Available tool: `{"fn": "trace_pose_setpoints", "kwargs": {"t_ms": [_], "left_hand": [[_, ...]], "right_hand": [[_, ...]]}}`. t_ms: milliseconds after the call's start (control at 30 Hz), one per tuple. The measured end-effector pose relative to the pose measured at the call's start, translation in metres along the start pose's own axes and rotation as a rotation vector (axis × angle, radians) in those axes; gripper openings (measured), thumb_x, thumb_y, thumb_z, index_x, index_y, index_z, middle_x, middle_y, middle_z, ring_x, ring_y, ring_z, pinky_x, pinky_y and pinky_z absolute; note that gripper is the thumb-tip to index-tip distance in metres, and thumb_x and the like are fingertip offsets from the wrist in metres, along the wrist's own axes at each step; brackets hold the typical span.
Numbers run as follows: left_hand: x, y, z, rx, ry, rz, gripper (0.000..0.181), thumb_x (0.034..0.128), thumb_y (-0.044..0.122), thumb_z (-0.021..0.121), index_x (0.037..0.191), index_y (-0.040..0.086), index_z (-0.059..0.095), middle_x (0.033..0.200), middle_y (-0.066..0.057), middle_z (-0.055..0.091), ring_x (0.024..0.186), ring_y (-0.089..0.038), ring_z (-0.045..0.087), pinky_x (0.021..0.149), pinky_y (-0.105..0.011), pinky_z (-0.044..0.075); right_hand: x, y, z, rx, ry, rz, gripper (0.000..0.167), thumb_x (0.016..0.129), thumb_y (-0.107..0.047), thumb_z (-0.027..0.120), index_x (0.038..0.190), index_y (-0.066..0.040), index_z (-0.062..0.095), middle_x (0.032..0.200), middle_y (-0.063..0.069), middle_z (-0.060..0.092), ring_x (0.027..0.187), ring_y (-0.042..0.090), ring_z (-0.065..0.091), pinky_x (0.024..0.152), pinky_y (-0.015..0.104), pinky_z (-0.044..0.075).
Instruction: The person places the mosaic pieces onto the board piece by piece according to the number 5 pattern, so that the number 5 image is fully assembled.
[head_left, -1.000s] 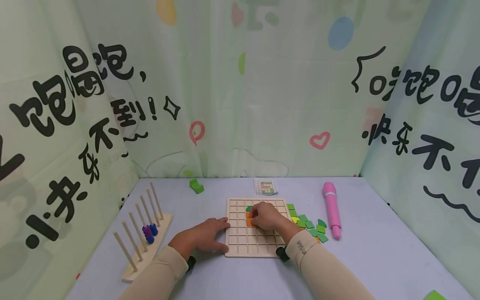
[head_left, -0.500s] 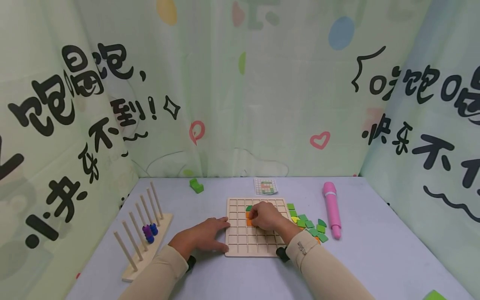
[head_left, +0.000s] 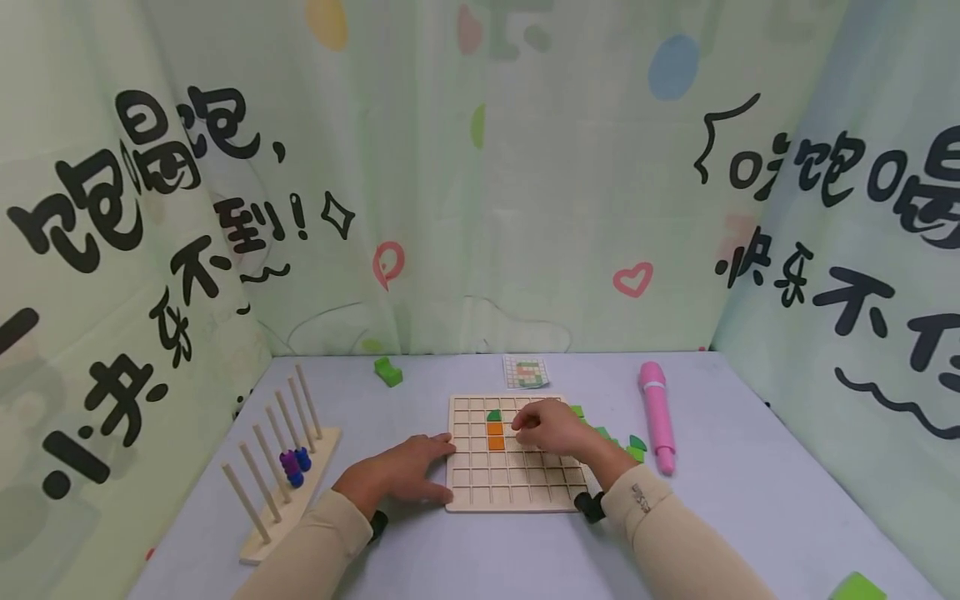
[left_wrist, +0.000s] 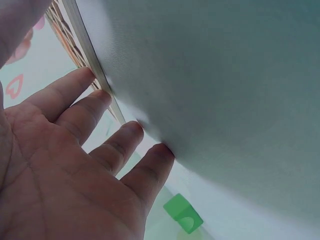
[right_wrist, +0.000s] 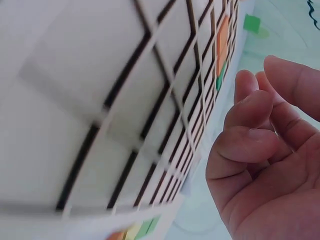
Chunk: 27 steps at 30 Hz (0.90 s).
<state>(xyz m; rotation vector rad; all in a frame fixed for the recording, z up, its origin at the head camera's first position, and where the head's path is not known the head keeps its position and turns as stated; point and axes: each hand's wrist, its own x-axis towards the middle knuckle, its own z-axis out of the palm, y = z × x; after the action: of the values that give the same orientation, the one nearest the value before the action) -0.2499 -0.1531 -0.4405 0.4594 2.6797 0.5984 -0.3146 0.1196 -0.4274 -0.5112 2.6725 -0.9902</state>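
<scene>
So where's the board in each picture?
Head: the board lies flat, below the picture's centre.
Left wrist: upper left, a thin slanting strip that the left hand touches.
Right wrist: large and slanted across left and middle, with the right hand to its right.
Shared landmark: the far green block, beyond the board in the head view, at the bottom in left wrist, top right in right wrist.

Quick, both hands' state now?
Left hand: open, fingers touching the edge of the square pale wooden grid board.
Right hand: open, holding nothing, fingers loosely curled.
</scene>
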Motion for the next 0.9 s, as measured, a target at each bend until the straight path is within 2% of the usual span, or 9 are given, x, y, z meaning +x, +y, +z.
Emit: {"fn": "trace_pose_setpoints", "kwargs": {"t_ms": [200,367,467,633,900], "left_hand": [[0.0,0.0,-0.001,0.004,0.0,-0.003,0.075,0.0881,0.037,0.083,0.153,0.014,0.052,0.168,-0.001,0.036,0.153,-0.03,0.035,0.123,-0.05,0.035],[0.001,-0.002,0.001,0.013,0.015,0.027,0.074,0.0879,0.035,0.083,0.151,0.012,0.053,0.167,-0.003,0.038,0.153,-0.031,0.036,0.122,-0.049,0.035],[0.002,-0.003,0.002,0.018,0.017,0.038,0.074,0.0877,0.035,0.083,0.151,0.011,0.053,0.167,-0.003,0.039,0.152,-0.031,0.036,0.122,-0.049,0.035],[0.002,-0.004,0.002,0.019,0.009,0.029,0.074,0.0881,0.035,0.083,0.151,0.012,0.053,0.167,-0.003,0.038,0.153,-0.031,0.036,0.123,-0.049,0.035],[0.003,-0.005,0.002,0.01,0.001,0.031,0.074,0.0882,0.036,0.083,0.152,0.013,0.052,0.167,-0.003,0.038,0.153,-0.032,0.035,0.123,-0.05,0.035]], "right_hand": [[-0.014,0.016,-0.02,0.001,0.028,0.049,0.014,0.096,-0.009,0.07,0.109,-0.004,0.073,0.093,0.003,0.066,0.081,0.017,0.057,0.07,0.029,0.05],[-0.027,0.035,-0.032,-0.004,0.069,0.094,0.013,0.097,-0.009,0.069,0.108,-0.003,0.071,0.09,0.004,0.064,0.074,0.018,0.055,0.065,0.029,0.048],[-0.036,0.045,-0.038,-0.031,0.089,0.12,0.011,0.096,-0.009,0.069,0.105,-0.004,0.071,0.087,0.004,0.062,0.076,0.018,0.055,0.066,0.03,0.048],[-0.045,0.058,-0.043,-0.125,0.104,0.12,0.008,0.095,-0.011,0.07,0.101,-0.006,0.072,0.086,0.002,0.063,0.084,0.018,0.055,0.073,0.031,0.048],[-0.053,0.068,-0.044,-0.156,0.106,0.168,0.008,0.095,-0.012,0.072,0.102,-0.008,0.071,0.09,0.002,0.064,0.084,0.019,0.056,0.071,0.031,0.049]]}}
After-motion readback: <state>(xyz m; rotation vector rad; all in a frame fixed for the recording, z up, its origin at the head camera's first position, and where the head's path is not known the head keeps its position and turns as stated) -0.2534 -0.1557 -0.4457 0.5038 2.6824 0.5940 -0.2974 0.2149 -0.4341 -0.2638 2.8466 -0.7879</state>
